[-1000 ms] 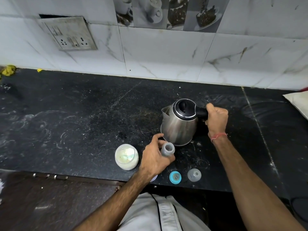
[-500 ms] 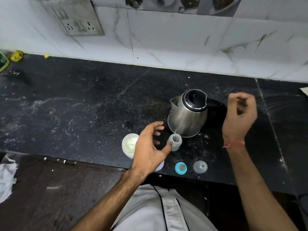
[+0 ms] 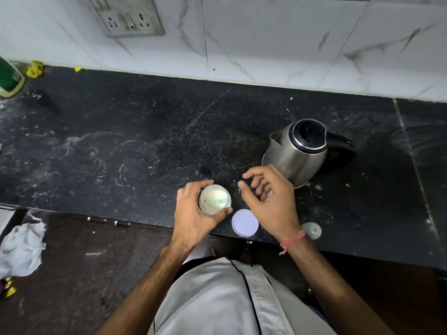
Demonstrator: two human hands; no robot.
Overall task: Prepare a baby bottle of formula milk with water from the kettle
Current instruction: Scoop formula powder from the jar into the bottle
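Note:
My left hand (image 3: pixel 193 213) grips a small open jar of pale formula powder (image 3: pixel 214 199) standing near the front edge of the black counter (image 3: pixel 121 153). My right hand (image 3: pixel 268 201) hovers just right of the jar with its fingers loosely curled and nothing held; it hides the baby bottle behind it. The steel kettle (image 3: pixel 294 153) with a black lid and handle stands on the counter behind my right hand. The jar's round white lid (image 3: pixel 244 222) lies flat between my wrists. A clear bottle cap (image 3: pixel 313 229) lies by my right wrist.
A marble-tiled wall with a socket panel (image 3: pixel 130 18) runs behind the counter. A green container (image 3: pixel 9 78) and yellow scraps (image 3: pixel 35 68) sit at the far left. Crumpled white paper (image 3: pixel 21 247) lies on the floor at lower left.
My right hand let go of the kettle handle and came left toward the jar. My left hand left the bottle and took hold of the powder jar. The view has tilted downward.

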